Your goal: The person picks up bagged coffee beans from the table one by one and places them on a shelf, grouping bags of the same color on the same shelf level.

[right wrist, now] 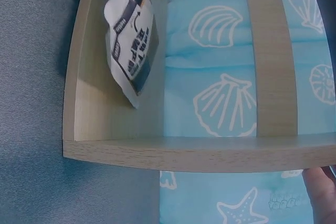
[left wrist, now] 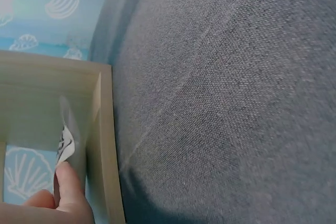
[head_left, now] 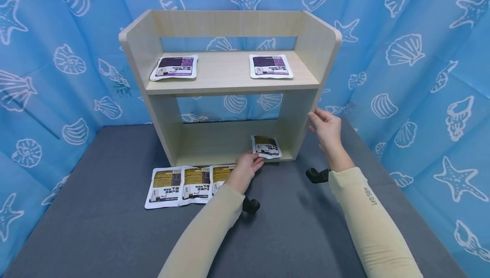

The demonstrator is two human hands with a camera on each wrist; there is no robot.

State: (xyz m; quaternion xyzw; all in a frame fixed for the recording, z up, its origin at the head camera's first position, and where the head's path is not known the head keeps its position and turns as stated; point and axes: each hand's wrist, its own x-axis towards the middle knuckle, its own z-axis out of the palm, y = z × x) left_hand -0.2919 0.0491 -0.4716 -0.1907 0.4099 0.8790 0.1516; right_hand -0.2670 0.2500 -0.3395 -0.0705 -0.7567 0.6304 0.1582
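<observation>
My left hand (head_left: 244, 169) pinches the near left corner of a flat white pouch (head_left: 266, 147) with a gold and dark label. The pouch is inside the lower compartment of a pale wooden shelf (head_left: 233, 83), towards its right wall. In the left wrist view, thumb and fingers grip the edge of the tilted pouch (left wrist: 66, 145). My right hand (head_left: 328, 131) is at the outer side of the shelf's right panel (right wrist: 236, 153), its fingertips against it near the front edge. Three similar pouches (head_left: 164, 186) lie overlapping on the table, the rightmost partly behind my left hand.
Two pouches with purple labels lie on the upper board, one at the left (head_left: 175, 67) and one at the right (head_left: 271, 66). A grey cloth (head_left: 103, 227) covers the table. Behind the shelf hangs a blue curtain (head_left: 417, 78) with white shell prints.
</observation>
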